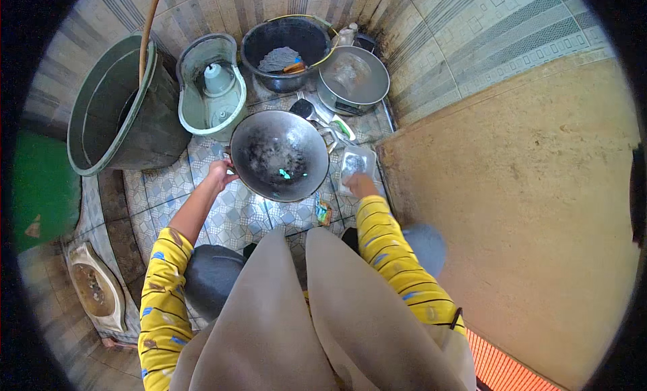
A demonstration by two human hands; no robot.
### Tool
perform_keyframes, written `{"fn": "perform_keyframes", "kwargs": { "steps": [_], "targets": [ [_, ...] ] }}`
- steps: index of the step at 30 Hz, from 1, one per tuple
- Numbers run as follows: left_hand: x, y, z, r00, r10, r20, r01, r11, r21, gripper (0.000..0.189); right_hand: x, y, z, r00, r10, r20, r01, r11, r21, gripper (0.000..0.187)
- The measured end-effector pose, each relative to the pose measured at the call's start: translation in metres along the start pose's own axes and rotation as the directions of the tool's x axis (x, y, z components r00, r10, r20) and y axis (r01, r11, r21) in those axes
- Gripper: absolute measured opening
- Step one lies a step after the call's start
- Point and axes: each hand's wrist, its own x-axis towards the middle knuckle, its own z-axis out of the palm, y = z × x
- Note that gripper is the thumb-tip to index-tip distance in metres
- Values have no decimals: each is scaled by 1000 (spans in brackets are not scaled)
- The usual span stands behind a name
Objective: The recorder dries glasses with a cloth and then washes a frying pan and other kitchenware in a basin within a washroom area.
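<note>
A dark wok [275, 148] rests tilted or level just above the tiled floor in front of me, I cannot tell which; green bits of soap or paste lie inside it. My left hand [221, 174] grips its left handle. To the right of the wok, my right hand [361, 184] reaches into a clear plastic container [371, 161] with a greyish scrubber or foam [354, 163] in it; whether the fingers have closed on it is hidden. A small colourful packet [323, 212] lies on the floor between the wok and my right arm.
Behind the wok stand a large green-grey tub [172, 123], a pale green basin [215, 130], a black bucket [285, 82] holding grey cloth or mesh, and a metal pot [376, 87]. Utensils [323, 115] lie near the pot. A tan panel [495, 189] borders the right, a squat toilet [119, 300] the left.
</note>
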Motion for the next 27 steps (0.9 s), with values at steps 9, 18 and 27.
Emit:
{"fn": "perform_keyframes", "kwargs": {
  "steps": [9,18,27],
  "targets": [
    [-48,10,38,998,-19,-63,16,999,-47,15,47,10,54,954,211,-215,-127,929,349,30],
    [-12,-5,19,994,-27,-105,24,999,-27,15,58,18,65,934,116,-338,7,940,340,41],
    [-14,-2,0,977,-145,-159,156,986,65,17,46,-14,57,955,242,-170,-211,960,184,36]
  ]
}}
